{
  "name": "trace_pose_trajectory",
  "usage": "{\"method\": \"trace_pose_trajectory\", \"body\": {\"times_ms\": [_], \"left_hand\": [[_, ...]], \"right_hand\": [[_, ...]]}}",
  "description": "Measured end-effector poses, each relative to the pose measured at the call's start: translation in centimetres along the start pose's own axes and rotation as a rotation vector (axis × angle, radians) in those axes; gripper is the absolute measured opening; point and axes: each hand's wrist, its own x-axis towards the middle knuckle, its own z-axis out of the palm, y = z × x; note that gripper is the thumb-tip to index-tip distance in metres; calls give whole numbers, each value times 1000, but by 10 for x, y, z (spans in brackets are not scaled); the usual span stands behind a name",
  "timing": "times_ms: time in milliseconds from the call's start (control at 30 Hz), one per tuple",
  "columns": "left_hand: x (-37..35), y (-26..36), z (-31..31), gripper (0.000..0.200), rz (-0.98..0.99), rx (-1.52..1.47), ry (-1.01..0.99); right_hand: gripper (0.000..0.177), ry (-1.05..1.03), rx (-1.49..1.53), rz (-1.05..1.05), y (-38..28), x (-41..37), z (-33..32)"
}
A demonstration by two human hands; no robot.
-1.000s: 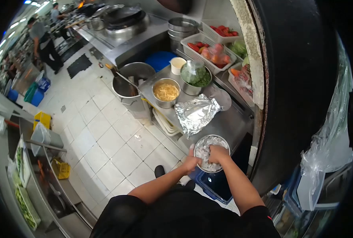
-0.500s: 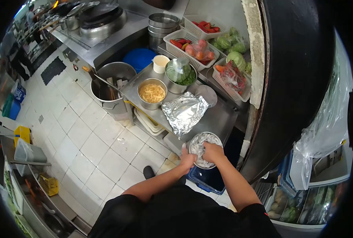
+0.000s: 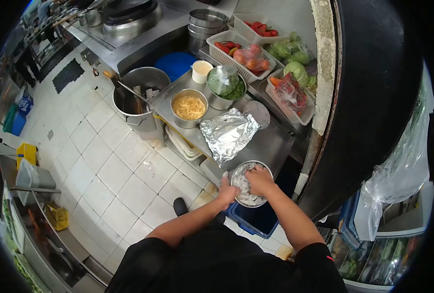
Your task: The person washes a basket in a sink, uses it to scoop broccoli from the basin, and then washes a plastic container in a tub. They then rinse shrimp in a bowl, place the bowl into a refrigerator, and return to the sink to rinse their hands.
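Shifting slightly toward the far rim since the earlier frame, the right hand [image 3: 262, 181] is now reaching into the metal bowl [image 3: 252, 206], while the left hand [image 3: 228, 192] is keeping its place at the bowl's left side. That left hand is holding the bowl there, its thumb pointing upward beside the wall; the bowl is partly hiding its other fingers, so how tightly they are closing cannot be told. The right hand is pressing among pale, wet-looking pieces [image 3: 243, 184], and whether its fingers are gripping or lying loose cannot be told. Between the two hands, the bowl is sitting by the near end of the steel counter [image 3: 277, 140], partly above a blue tub [image 3: 263, 225]; what is bearing its weight is not showing. Just beyond the hands, a crumpled foil cover [image 3: 229, 130] is lying near the bowl, and farther off to the left a pot of yellow strips [image 3: 188, 123] is standing. Judging by looks, the pieces are seeming soft, slippery and easily torn, so loosely cupped fingers are probably suiting them better than a hard pinch. The bowl is seeming stiff and moderately heavy with its load; a hold under its left wall, thumb over the rim, is likely serving best.
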Motion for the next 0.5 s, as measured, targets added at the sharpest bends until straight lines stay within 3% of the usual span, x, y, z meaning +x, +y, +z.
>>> {"method": "trace_pose_trajectory", "body": {"times_ms": [500], "left_hand": [[-4, 6, 9, 89, -77, 25, 82]], "right_hand": [[30, 25, -59, 37, 3, 12, 8]]}}
